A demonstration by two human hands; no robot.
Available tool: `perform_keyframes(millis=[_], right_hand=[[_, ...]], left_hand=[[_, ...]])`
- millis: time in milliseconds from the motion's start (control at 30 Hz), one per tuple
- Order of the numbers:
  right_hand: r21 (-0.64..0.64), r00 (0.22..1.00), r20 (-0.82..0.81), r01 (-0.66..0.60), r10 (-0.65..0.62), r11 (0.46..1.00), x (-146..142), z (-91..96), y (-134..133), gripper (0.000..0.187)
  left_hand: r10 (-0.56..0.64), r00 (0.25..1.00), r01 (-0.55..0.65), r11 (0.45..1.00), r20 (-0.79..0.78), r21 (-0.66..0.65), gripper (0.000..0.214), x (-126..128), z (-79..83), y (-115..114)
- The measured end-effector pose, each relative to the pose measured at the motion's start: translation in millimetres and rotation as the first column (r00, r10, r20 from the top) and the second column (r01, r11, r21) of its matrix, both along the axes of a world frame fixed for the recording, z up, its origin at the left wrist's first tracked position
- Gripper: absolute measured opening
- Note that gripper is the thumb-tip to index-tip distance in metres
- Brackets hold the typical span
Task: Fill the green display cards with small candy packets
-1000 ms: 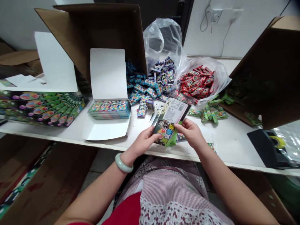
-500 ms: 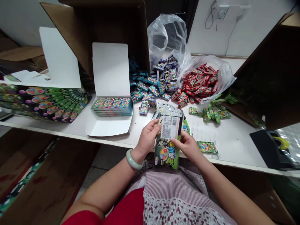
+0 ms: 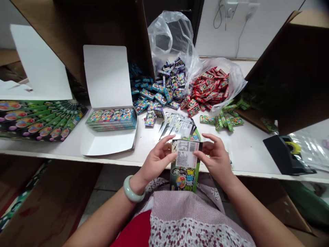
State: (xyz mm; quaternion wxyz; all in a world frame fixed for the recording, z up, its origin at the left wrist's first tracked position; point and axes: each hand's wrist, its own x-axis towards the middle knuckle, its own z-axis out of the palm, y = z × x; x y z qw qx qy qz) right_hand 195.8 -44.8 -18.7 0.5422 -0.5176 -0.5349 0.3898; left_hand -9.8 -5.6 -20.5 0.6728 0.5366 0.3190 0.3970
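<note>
Both hands hold a small printed packet [image 3: 185, 164] upright over my lap, at the table's front edge. My left hand [image 3: 156, 159] pinches its left side with thumb and fingers. On its right side my right hand [image 3: 214, 156] grips it, fingers curled over the top. The packet shows a white barcode label above a black and green printed front. Just behind it a fan of flat packets [image 3: 177, 125] lies on the white table [image 3: 246, 151].
An open white box [image 3: 108, 103] holds a row of colourful packs. Piles of blue sweets [image 3: 161, 91], red sweets [image 3: 209, 87] in a plastic bag, and green sweets [image 3: 226, 118] lie behind. Green flat cartons [image 3: 38, 118] fan out at left. A black tape dispenser [image 3: 286, 154] sits at right; cardboard boxes stand around.
The packet came off the table toward my lap and turned upright. Both hands shifted their grip to its upper sides.
</note>
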Motion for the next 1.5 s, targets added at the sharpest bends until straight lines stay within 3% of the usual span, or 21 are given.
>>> perform_keyframes(millis=[100,200,367,433,500,600,733,833,1033,1167,1333,1500], right_hand=[[0.020,1.000,0.010,-0.012,0.012,1.000,-3,-3.8,-9,0.051],[-0.022,0.995,0.097,-0.026,0.028,0.999,0,-8.2,-11,0.024],[-0.024,0.967,0.228,-0.108,0.111,0.994,8,4.4,-3,0.016],[0.005,0.966,0.232,-0.121,0.117,0.993,10,11.1,3,0.011],[-0.032,0.987,0.104,-0.123,0.126,0.992,10,14.7,9,0.009],[-0.113,0.987,-0.083,-0.143,0.134,0.983,8,15.1,13,0.028],[-0.022,0.979,0.104,-0.175,0.177,0.984,8,18.6,14,0.012],[0.016,0.953,0.221,-0.216,0.207,0.976,7,27.0,15,0.013],[-0.153,0.974,0.091,-0.193,0.208,0.969,-3,41.0,26,0.014],[-0.168,0.946,0.182,-0.238,0.268,0.957,-3,44.4,28,0.014],[-0.039,0.899,0.347,-0.269,0.266,0.962,2,36.6,16,0.009],[0.091,0.908,0.394,-0.190,0.140,0.978,-4,20.7,4,0.005]], left_hand=[[-0.037,0.996,0.042,0.997,-0.087,0.061,0.052,-5,-0.1,-3],[-0.016,0.981,0.045,0.987,-0.192,0.151,0.042,-7,-2.8,-2],[0.211,0.957,-0.138,0.934,-0.197,0.329,0.011,1,5.2,7],[0.202,0.969,-0.155,0.946,-0.142,0.283,0.010,5,10.8,10],[0.168,0.983,-0.154,0.973,-0.070,0.174,0.009,8,14.4,12],[0.154,0.988,-0.152,0.986,-0.029,0.061,0.028,7,15.2,14],[0.152,0.987,-0.143,0.976,-0.046,0.163,0.010,3,15.4,13],[0.133,0.990,-0.119,0.967,-0.047,0.226,0.007,3,19.5,13],[0.184,0.976,-0.168,0.977,-0.116,0.131,0.010,9,29.2,23],[0.090,0.991,-0.075,0.987,-0.102,0.139,0.009,4,32.0,29],[-0.040,0.991,0.071,0.964,-0.125,0.255,0.006,-13,26.4,25],[0.028,0.989,0.020,0.949,-0.146,0.314,0.007,-14,11.6,17]])
